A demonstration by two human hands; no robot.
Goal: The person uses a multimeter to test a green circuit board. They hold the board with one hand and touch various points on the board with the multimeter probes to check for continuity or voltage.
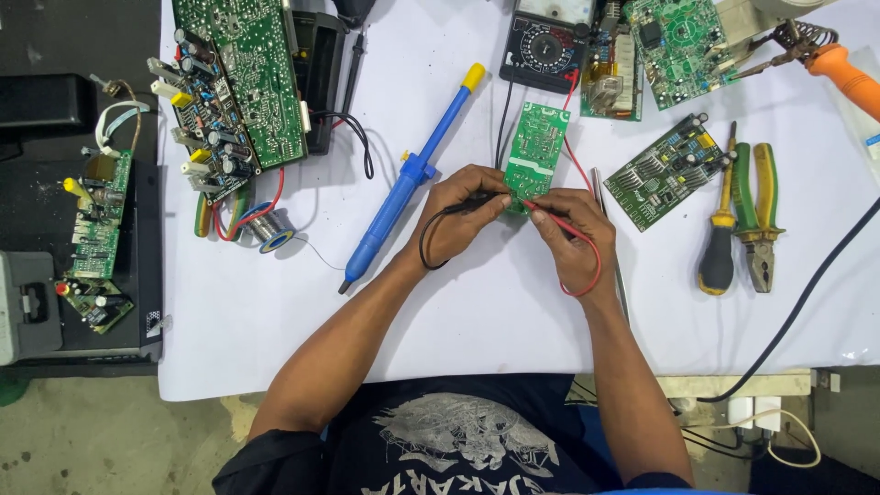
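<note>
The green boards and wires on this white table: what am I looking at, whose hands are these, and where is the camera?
The camera sits on a person's head, looking down at their own two bare hands over a white table. The left hand holds a black probe and the right hand a red probe; both tips touch a small green circuit board. The probe leads run up to a black dial meter. Around them lie a blue suction tool with a yellow cap, a wire spool, more circuit boards, a screwdriver and green-handled pliers.
</note>
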